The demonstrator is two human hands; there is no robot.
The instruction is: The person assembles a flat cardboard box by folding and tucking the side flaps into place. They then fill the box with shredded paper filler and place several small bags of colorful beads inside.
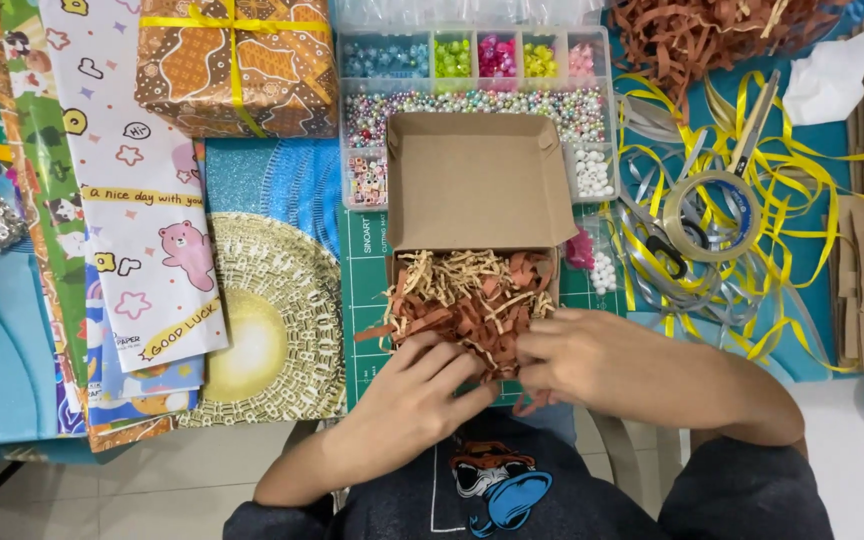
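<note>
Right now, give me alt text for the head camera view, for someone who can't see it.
Seen from above, a person's left hand and right hand press brown and cream shredded paper into an open cardboard box on a green cutting mat. Behind sits a clear bead organizer; wrapping paper sheets lie left, yellow ribbon and a tape roll right.

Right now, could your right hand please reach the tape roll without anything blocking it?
Probably yes: the right hand rests on the shredded paper, and only loose yellow ribbon lies around the tape roll.

Likely home craft table, gift wrap sheets [142, 170], bead organiser [472, 80], ribbon tangle [752, 200]
</note>
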